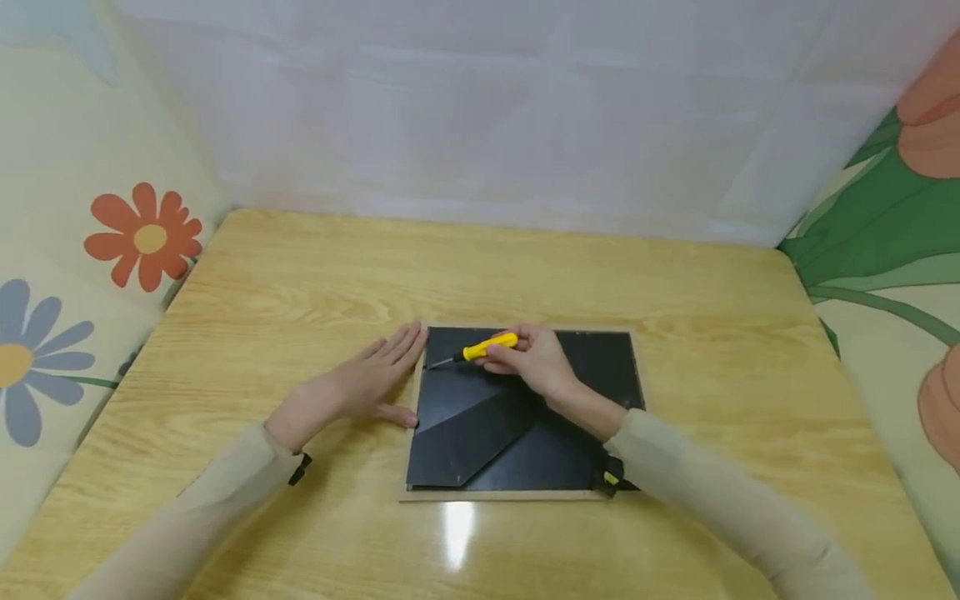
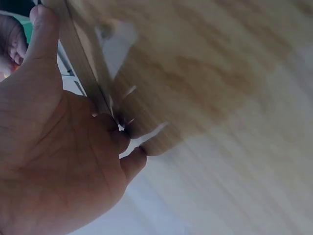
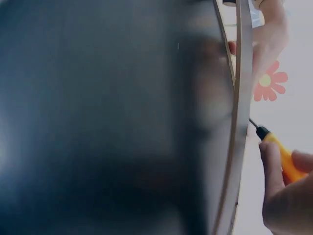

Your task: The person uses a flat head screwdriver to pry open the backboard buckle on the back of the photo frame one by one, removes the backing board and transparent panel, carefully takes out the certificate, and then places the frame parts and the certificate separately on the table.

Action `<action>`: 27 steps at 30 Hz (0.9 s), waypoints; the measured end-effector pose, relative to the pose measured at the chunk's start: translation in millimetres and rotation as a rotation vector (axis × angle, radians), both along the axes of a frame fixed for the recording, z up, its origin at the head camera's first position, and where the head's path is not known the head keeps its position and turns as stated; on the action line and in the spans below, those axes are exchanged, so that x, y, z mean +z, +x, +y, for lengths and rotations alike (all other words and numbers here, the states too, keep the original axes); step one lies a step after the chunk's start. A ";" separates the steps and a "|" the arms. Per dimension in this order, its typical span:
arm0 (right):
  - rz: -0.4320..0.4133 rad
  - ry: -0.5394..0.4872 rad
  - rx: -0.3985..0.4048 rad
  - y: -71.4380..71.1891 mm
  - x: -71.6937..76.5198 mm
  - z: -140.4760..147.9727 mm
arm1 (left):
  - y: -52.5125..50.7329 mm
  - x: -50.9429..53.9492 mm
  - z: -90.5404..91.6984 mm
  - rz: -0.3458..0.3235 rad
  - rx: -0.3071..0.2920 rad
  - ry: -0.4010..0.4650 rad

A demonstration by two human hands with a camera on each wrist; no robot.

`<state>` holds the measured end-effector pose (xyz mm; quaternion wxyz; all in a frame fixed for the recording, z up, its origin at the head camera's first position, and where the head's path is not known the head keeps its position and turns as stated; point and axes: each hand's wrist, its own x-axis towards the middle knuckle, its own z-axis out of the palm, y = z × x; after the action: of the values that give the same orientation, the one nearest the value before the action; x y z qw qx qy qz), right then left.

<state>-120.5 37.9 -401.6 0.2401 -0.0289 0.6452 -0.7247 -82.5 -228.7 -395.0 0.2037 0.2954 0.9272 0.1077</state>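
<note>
A picture frame lies face down, its light wooden rim (image 1: 525, 496) around a black backing board (image 1: 600, 358). A black angled stand flap (image 1: 468, 442) spans the lower left of the board. My right hand (image 1: 543, 364) grips a screwdriver (image 1: 491, 345) by its yellow handle; its metal tip meets the board near the left edge. In the right wrist view the screwdriver (image 3: 283, 156) shows beyond a raised edge of the flap. My left hand (image 1: 367, 383) rests along the frame's left side, fingers extended and thumb apart. The left wrist view shows its fingertips against the wooden edge (image 2: 80, 54).
The frame lies on a wood-grain table (image 1: 712, 333). A white sheet (image 1: 487, 108) hangs behind the table, and flower-patterned cloths (image 1: 45, 208) stand at both sides. Small black devices (image 1: 300, 469) sit at both wrists.
</note>
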 end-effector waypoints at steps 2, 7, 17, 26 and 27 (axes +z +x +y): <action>-0.045 -0.024 -0.037 4.3 -1.8 -1.5 | 1.4 -0.2 1.1 0.007 -0.003 -0.015; -0.066 -0.053 -0.094 12.4 -3.1 -5.7 | 3.2 1.4 3.4 0.050 -0.004 -0.040; 0.466 0.293 0.027 22.1 14.9 -27.9 | 4.6 3.8 4.8 0.053 0.009 -0.078; 0.676 0.587 0.152 12.1 41.1 -47.6 | 4.3 3.8 7.8 0.076 0.019 -0.111; 0.655 0.589 0.163 10.5 42.5 -48.3 | 4.6 4.1 8.1 0.077 0.016 -0.114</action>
<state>-110.0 -10.4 -359.1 0.0775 -0.2380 0.8617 -0.4413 -77.9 -220.6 -391.0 0.1835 0.2799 0.9413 0.0446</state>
